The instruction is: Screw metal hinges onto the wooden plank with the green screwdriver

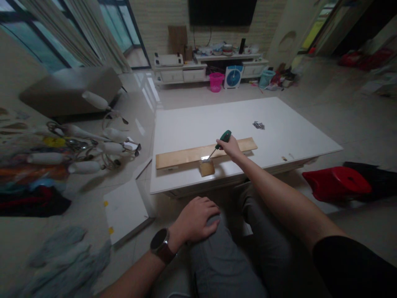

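My right hand (229,147) is closed round the green handle of a screwdriver (225,136). Its shaft slants down to the left, and the tip is at a shiny metal hinge or bracket (205,158). That metal piece lies where a long wooden board (182,156) meets a small square wood block (207,168). Both pieces of wood rest on a white tabletop (189,128). My left hand (198,219), below a wristwatch, lies on my knee with its fingers stretched out, holding nothing.
Small metal parts (258,125) lie in a pile at the table's right. A red plastic stool (336,183) stands right of the table. On the floor at left are a white panel (125,211) and a chandelier (93,145). A pink basket (216,82) stands beyond.
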`<state>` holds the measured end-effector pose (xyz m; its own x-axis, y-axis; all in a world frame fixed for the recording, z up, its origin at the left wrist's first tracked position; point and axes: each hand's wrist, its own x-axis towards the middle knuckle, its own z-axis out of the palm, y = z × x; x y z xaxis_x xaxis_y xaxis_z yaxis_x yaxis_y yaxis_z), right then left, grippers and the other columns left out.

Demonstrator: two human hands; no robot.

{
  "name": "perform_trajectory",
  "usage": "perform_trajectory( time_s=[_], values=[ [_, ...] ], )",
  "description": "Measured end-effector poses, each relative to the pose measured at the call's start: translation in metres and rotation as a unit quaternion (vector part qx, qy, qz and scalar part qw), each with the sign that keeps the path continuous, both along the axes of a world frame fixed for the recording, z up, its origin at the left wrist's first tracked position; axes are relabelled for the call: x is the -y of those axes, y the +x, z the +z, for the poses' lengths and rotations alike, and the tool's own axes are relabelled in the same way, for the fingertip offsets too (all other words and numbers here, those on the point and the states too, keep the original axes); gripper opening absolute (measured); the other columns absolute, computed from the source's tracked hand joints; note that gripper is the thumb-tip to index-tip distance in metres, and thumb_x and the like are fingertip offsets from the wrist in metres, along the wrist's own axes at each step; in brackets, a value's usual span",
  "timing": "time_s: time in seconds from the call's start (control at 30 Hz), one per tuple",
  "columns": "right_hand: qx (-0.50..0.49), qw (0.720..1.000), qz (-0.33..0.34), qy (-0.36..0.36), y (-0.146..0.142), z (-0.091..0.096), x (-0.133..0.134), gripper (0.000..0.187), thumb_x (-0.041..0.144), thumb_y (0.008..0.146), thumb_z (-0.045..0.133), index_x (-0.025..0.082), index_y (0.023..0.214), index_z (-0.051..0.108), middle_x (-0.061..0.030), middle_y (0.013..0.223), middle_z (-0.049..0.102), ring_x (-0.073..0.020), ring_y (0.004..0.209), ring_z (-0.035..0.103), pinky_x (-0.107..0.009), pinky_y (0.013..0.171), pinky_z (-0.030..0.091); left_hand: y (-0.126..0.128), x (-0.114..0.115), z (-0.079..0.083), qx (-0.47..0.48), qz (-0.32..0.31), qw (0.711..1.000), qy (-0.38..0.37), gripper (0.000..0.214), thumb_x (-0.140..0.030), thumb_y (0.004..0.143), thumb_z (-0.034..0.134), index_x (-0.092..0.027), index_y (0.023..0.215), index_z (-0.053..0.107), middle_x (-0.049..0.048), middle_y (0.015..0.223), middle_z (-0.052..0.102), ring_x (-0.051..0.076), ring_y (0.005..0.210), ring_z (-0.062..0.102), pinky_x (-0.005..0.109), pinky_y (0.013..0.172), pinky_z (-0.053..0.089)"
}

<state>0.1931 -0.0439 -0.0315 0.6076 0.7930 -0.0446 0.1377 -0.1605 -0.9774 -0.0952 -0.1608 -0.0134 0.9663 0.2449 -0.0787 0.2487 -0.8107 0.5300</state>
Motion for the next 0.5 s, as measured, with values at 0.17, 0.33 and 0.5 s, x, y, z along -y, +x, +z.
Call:
perform_trajectory(
  time_s=[0.17, 0.33, 0.5],
  values=[
    [0.002, 1.000, -0.006, 0.003, -0.0011, 0.0012, 0.0004, 0.028, 0.025, 0.078, 0.080, 0.022, 0.085, 0.054, 0.0021, 0.079, 0.061, -0.0171, 0.073, 0.065, -0.035, 0.068, 0.065, 0.0002, 0.0002, 0.0014, -0.001, 0.001, 1.000, 0.001, 0.028, -0.038, 0.097, 0.060, -0.025, 0.117, 0.075, 0.0082, 0.117, 0.076, 0.027, 0.112, 0.065, 0.043, 0.101, 0.050],
    [0.003, 1.000, -0.004, 0.005, -0.0009, 0.0010, 0.0006, 0.028, 0.027, 0.077, 0.080, 0.022, 0.085, 0.054, 0.0017, 0.079, 0.062, -0.0177, 0.073, 0.065, -0.036, 0.069, 0.065, 0.0002, 0.0001, 0.0018, -0.001, 0.002, 1.000, 0.001, 0.029, -0.038, 0.097, 0.060, -0.025, 0.117, 0.075, 0.0079, 0.118, 0.076, 0.027, 0.112, 0.066, 0.043, 0.101, 0.050],
    [0.004, 1.000, -0.007, 0.009, -0.0002, 0.0000, -0.0003, 0.029, 0.028, 0.076, 0.080, 0.023, 0.086, 0.053, 0.0024, 0.079, 0.061, -0.0171, 0.072, 0.064, -0.034, 0.067, 0.064, 0.0000, -0.0002, 0.0012, 0.000, 0.002, 1.000, -0.002, 0.028, -0.038, 0.097, 0.060, -0.026, 0.117, 0.075, 0.0080, 0.117, 0.076, 0.027, 0.112, 0.065, 0.043, 0.101, 0.050]
  ],
)
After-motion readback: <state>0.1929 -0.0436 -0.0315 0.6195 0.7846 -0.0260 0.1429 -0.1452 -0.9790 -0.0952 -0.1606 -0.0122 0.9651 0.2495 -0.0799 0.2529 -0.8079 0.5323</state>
